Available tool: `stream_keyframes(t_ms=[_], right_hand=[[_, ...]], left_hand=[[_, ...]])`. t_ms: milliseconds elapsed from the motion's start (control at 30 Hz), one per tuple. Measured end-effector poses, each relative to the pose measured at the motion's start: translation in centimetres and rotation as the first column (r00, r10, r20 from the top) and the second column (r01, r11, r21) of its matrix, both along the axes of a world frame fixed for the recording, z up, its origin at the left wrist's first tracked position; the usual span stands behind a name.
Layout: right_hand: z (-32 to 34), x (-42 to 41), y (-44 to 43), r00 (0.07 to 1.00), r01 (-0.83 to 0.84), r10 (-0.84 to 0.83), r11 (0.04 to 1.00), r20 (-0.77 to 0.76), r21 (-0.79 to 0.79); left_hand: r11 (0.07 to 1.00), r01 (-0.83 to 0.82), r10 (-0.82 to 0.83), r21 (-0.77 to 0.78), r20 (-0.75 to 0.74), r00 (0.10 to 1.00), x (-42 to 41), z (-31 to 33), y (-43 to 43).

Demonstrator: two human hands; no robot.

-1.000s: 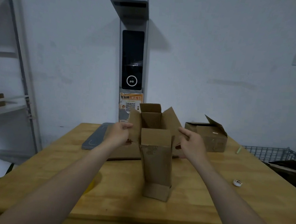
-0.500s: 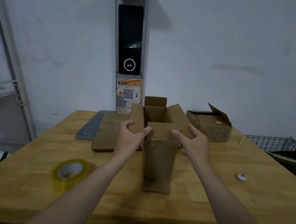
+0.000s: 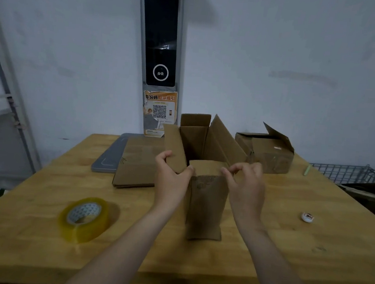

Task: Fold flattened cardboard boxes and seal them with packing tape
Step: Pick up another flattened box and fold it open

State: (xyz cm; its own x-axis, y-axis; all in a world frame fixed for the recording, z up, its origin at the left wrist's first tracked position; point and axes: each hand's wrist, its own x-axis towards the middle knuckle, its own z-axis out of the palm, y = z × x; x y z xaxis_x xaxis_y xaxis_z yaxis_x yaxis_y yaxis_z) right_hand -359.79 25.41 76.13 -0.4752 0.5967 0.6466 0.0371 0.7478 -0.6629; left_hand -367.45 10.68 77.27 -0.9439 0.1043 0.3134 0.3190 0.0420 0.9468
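We see the cardboard box (image 3: 205, 203) standing upright at the centre of the worktop (image 3: 36, 230), its top flaps raised and the near flap bent inward. The left grip (image 3: 172, 177) is closed round the flap at 9 o'clock, with the fingers on its outer face. The right grip (image 3: 246, 186) has curled fingertips at the near flap's 3 o'clock corner; we cannot tell whether they pinch it. From the box, the tape roll (image 3: 84, 217) lies at 8 o'clock, a flat cardboard stack (image 3: 138, 162) at 10 o'clock, a second box (image 3: 270, 154) at 2 o'clock and a small white disc (image 3: 307, 217) at 3 o'clock.
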Motion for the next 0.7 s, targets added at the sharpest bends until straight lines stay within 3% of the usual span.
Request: stream_keyframes(t_ms=[233,333,433,700], right_hand=[[-0.1,0.5,0.6,0.995,-0.066,0.066,0.998,0.071,-0.001],[-0.2,0.8,0.3,0.988,-0.100,0.115,0.984,0.101,-0.147],[0.2,0.8,1.0,0.987,-0.072,0.113,0.949,0.118,-0.307],[1.3,-1.7,3.5,0.985,0.033,0.035,0.924,0.172,-0.381]], left_hand=[[0.963,0.205,-0.229,0.172,0.131,0.965,2.5,1.1,1.6],[0.932,0.284,-0.330,0.227,0.200,0.923,3.5,0.8,2.6],[0.910,0.346,-0.398,0.229,0.247,0.884,4.0,0.2,3.6],[0.910,0.392,-0.414,0.133,0.265,0.871,2.5,0.8,5.8]])
